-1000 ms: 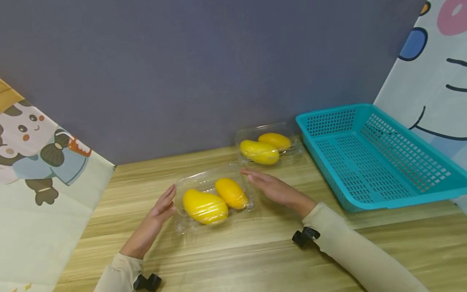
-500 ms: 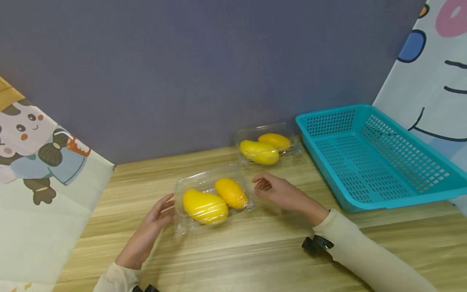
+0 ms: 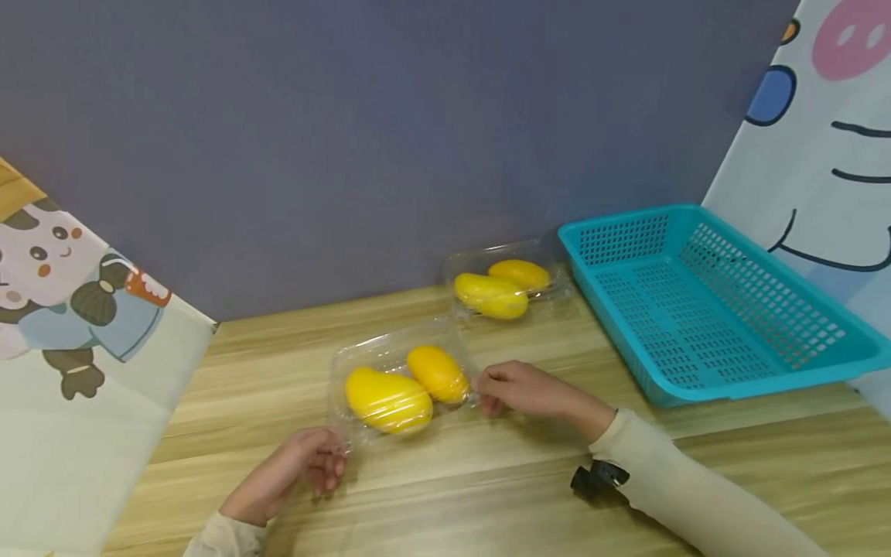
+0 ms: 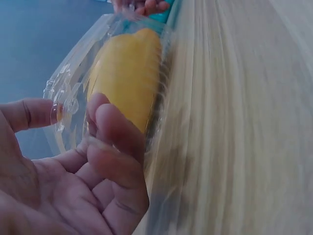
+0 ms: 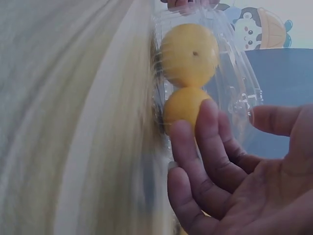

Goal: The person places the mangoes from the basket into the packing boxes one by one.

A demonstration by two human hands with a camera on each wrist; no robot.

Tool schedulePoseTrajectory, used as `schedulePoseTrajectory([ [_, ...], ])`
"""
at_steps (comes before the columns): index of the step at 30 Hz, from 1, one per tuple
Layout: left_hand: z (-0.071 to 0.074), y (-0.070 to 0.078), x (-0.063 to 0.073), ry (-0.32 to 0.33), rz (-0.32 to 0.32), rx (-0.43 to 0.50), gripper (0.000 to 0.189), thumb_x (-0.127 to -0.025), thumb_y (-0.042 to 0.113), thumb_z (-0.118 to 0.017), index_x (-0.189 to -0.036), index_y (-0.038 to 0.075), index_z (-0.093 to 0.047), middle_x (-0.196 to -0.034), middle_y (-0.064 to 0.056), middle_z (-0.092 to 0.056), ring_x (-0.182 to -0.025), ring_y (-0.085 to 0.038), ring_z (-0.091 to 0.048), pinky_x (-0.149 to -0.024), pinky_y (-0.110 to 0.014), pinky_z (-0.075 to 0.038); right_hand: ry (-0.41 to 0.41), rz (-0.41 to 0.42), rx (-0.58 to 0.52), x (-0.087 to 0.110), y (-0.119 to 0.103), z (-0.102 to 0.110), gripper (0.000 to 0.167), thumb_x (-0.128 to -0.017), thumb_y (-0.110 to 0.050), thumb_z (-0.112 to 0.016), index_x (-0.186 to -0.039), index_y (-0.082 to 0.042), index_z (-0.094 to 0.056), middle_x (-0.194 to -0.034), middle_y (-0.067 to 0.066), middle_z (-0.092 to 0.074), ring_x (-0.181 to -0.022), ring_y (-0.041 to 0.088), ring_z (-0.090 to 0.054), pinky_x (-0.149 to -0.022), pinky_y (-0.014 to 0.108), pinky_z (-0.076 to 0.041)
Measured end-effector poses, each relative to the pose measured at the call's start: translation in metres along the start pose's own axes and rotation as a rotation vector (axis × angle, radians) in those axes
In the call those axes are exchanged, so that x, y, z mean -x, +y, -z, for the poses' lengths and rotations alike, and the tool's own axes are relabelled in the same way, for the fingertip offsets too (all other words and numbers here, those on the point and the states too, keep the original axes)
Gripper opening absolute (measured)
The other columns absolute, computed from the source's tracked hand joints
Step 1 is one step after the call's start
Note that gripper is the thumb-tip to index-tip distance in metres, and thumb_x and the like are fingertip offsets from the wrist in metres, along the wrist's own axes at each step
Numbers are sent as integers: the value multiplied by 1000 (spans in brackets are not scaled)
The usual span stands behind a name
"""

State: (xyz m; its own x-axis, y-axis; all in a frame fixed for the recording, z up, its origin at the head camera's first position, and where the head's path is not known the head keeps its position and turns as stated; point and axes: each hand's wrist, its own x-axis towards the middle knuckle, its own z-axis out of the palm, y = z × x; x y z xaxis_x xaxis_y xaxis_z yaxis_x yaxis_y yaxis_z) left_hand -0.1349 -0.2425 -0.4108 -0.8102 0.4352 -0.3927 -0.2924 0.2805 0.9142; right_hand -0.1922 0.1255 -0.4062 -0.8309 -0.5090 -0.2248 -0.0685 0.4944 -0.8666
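Observation:
A clear plastic clamshell box (image 3: 393,340) with two yellow mangoes (image 3: 388,400) lies on the wooden table. At its front left corner is my left hand (image 3: 301,468), with bent fingers. In the left wrist view its thumb (image 4: 34,113) touches the plastic rim, with the fingertips on the near side. My right hand (image 3: 525,393) holds the front right corner with curled fingers. In the right wrist view its thumb (image 5: 279,119) meets the box's edge, while the other fingers (image 5: 210,132) bend in front of the mangoes.
A second clear box (image 3: 501,249) with two mangoes (image 3: 492,295) stands behind, near the grey wall (image 3: 348,155). To the right stands a turquoise plastic basket (image 3: 626,340) with slotted sides. Cartoon-printed panels (image 3: 842,216) flank the table (image 3: 418,503).
My left hand has come from the box's left side to its front left corner. The right hand has slid down the right side to the front corner, its fingers bending.

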Motion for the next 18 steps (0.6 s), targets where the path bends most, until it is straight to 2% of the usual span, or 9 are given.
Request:
schedulePoseTrajectory([
  [5,1,-2,-3,-62,-31,28,26,-100,19,-42,-84,12,-61,-72,7,-63,-60,-7,-58,-52,-18,-45,3,-12,-90,-2,0,-3,32,-105,-27,-48,-93,-3,-64,-89,8,-69,-85,18,-68,-82,35,-60],
  [8,2,-2,-5,-70,-32,20,26,-101,19,-41,-83,12,-60,-71,7,-62,-60,-7,-58,-52,-18,-45,15,-22,-128,-4,-1,-5,30,-105,-25,-48,-93,-2,-64,-89,8,-69,-83,17,-67,-81,35,-60],
  [14,3,-2,-5,-54,-52,2,27,-101,18,-40,-84,10,-60,-71,6,-62,-61,-8,-57,-54,-19,-47,35,-24,-183,-6,-1,-8,27,-104,-22,-49,-95,-1,-64,-92,12,-70,-82,16,-66,-82,36,-60],
  [18,3,-2,-6,-17,-54,11,28,-101,20,-41,-83,11,-60,-70,6,-63,-62,-8,-59,-56,-20,-49,54,-26,-190,-8,-2,-10,26,-102,-22,-50,-96,-1,-64,-93,11,-71,-83,16,-66,-81,35,-59],
])
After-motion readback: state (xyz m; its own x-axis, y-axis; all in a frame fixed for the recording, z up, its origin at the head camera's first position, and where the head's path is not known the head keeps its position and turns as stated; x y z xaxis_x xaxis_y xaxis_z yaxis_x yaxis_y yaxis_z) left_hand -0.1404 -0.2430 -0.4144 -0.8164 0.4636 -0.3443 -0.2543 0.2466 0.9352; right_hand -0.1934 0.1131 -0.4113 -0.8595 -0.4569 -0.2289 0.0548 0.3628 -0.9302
